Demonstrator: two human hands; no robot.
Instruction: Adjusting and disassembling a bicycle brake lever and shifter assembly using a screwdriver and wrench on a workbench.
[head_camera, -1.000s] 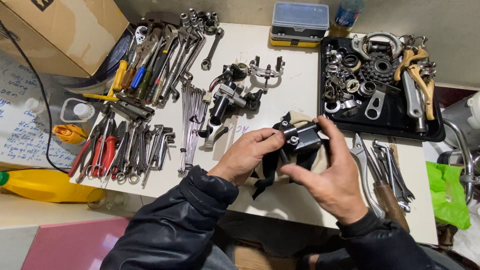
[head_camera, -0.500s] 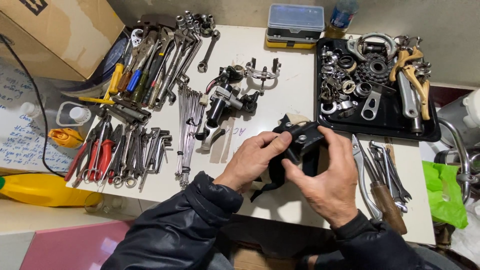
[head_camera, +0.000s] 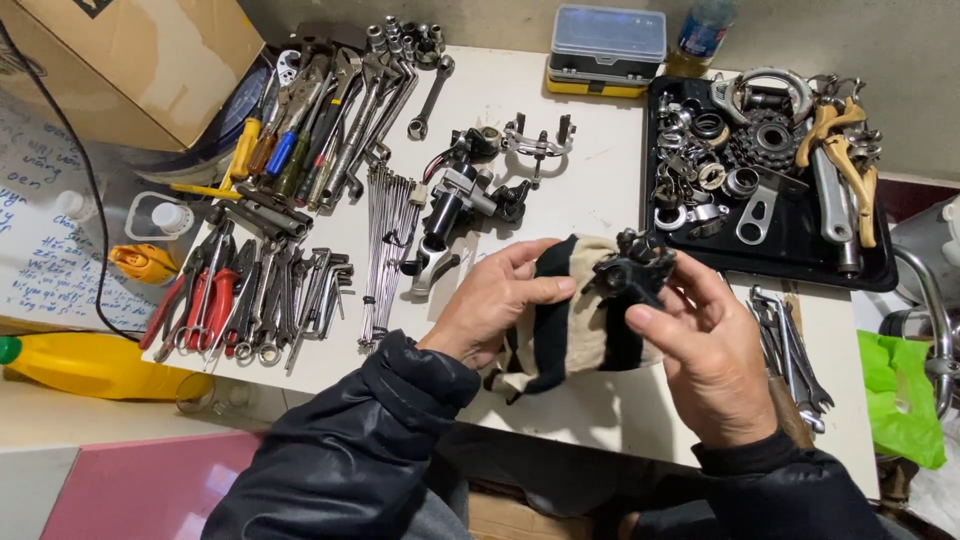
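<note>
Wiping looks under way, not finished: left hand (head_camera: 495, 305) clasps a black-and-cream rag (head_camera: 575, 330) around the small black metal part (head_camera: 632, 272) pinched in right-hand (head_camera: 705, 350) fingers above the worktop (head_camera: 600, 190).

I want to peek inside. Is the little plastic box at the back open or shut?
Shut. The plastic box has its clear lid lying flat on the yellow base.

I see a white table (head_camera: 590, 200) with wrenches (head_camera: 370, 110) and pliers (head_camera: 205, 305) laid out at left, spokes (head_camera: 385, 250) beside them, and brake parts (head_camera: 465, 195) in the middle. A black tray (head_camera: 790, 235) of metal parts sits at right, a clear-lidded case (head_camera: 607, 45) at the back, a cardboard box (head_camera: 140, 60) far left.
</note>
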